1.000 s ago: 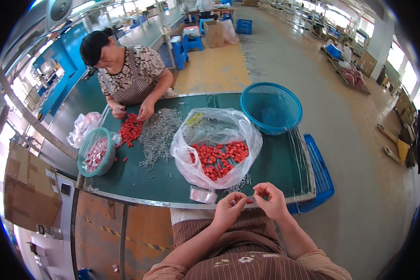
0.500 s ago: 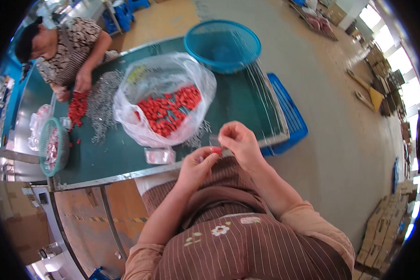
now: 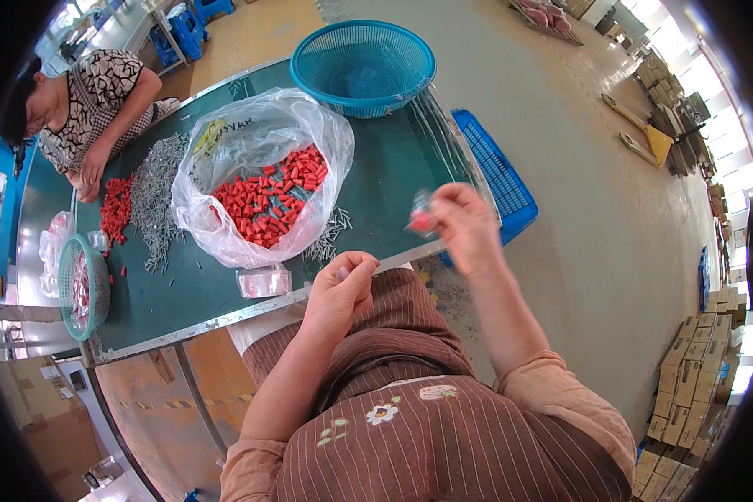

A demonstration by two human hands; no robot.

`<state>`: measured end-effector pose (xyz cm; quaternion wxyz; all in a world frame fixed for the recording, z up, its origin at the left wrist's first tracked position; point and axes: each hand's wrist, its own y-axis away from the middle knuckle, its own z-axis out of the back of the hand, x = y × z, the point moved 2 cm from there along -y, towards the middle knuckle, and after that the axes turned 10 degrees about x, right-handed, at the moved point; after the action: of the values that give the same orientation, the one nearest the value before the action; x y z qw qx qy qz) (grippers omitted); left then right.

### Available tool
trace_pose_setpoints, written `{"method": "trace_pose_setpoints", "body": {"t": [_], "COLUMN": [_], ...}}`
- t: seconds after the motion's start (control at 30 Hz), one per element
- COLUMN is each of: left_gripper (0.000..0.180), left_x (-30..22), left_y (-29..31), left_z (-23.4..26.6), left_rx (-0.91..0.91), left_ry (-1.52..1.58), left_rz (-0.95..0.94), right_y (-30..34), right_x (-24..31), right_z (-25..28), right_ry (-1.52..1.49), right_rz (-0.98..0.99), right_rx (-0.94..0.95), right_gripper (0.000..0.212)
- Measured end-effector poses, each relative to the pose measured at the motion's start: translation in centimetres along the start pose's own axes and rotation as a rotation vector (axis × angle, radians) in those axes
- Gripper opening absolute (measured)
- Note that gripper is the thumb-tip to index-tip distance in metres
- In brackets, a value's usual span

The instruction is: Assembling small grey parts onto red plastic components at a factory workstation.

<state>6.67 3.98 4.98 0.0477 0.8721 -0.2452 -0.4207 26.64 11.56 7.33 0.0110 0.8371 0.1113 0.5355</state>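
Our right hand (image 3: 468,227) pinches a small clear packet (image 3: 421,219) with something red inside, held out over the near right-hand corner of the green table (image 3: 393,180); motion blurs both. Our left hand (image 3: 340,294) is at about eight o'clock from that packet, fingers curled, thumb and forefinger pressed together; we cannot tell whether anything sits between them.

If we take the big clear plastic bag (image 3: 336,151) as the clock's centre, with short red pieces (image 3: 286,188) lying in it, we see the packet just past three. Loose grey pins (image 3: 330,236) are scattered at four, and flat clear bags (image 3: 263,282) lie at six by the table edge. We have a pale green basket (image 3: 100,289) at eight, and a heap of grey pins (image 3: 155,201) at nine, a red heap (image 3: 115,209) just beyond it. We see a co-worker (image 3: 113,100) at ten, and a blue basket (image 3: 364,79) at one.
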Motion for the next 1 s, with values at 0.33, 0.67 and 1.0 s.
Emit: {"method": "trace_pose_setpoints", "body": {"t": [0.33, 0.67, 1.0], "left_gripper": [0.047, 0.054, 0.031], "left_x": [0.3, 1.0, -0.4], "left_y": [-0.4, 0.1, 0.9], "left_z": [0.9, 1.5, 1.3], "left_rx": [0.039, -0.069, -0.120], "left_ry": [0.420, 0.047, -0.104], "left_rz": [-0.053, -0.131, -0.158], "right_y": [0.6, 2.1, 1.1], "right_x": [4.9, -3.7, -4.5], "right_z": [4.7, -7.2, -7.0], "right_ry": [1.056, 1.056, 0.976], "right_rz": [0.311, 0.403, 0.190], "right_rx": [-0.076, 0.507, 0.468], "right_gripper": [0.017, 0.014, 0.011]}}
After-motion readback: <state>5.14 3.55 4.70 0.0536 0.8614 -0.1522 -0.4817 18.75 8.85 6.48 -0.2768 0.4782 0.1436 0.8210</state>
